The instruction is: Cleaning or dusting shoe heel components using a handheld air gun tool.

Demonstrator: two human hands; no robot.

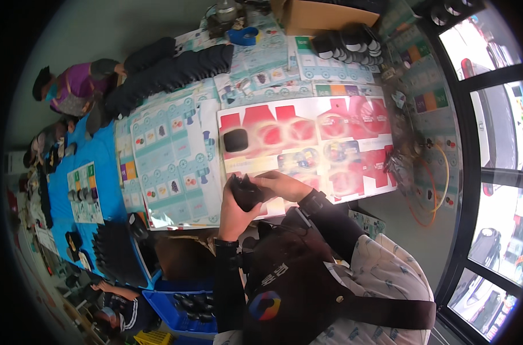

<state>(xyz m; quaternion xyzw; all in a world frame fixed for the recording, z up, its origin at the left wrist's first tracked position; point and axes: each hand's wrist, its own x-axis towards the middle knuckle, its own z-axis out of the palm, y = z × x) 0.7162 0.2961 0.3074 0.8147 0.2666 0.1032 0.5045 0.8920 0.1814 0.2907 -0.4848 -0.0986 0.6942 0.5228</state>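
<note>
The left hand [235,215] and right hand [285,185] both grip a black item [247,194], fingers closed about it. Just beyond them, a dark rounded piece [235,140] lies on a red-printed sheet [299,132]. Farther, ahead-left, runs a row of black pieces [178,73]; ahead-right of the hands sits a cardboard box [316,18].

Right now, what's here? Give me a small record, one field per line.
Left hand: gripping a black piece
Right hand: holding the same piece
Beneath hands: red-and-white printed sheet
On sheet: dark rounded pad, left side
Far side: cardboard box
Lower left: blue bin with dark items
Others: person in purple; person in striped top
</note>
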